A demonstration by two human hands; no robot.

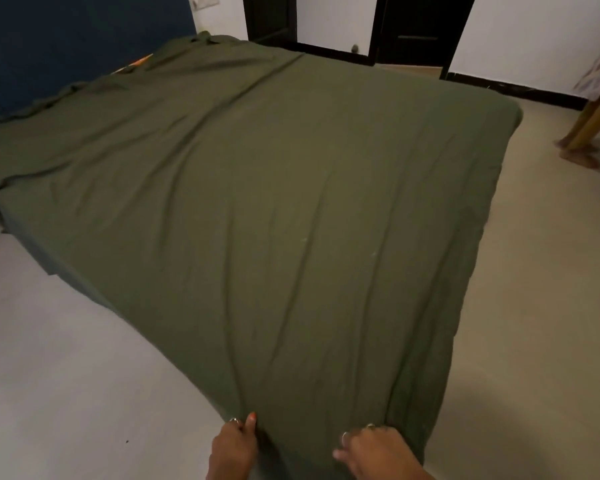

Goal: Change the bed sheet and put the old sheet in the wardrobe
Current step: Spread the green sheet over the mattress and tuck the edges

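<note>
While we tug the sheet (257, 209) at the near corner of the bed, pulling too hard could drag loose its bunched far-left edge. Our left hand (234, 445) and right hand (374, 452) both pinch the near hem, fingers curled into the cloth.

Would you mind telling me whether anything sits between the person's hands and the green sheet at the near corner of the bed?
Nothing visible does. The left hand and the right hand already grip the green sheet at the near corner, fingers curled into the cloth. The second person stands on the floor beyond the far right corner, clear of that spot.
</note>
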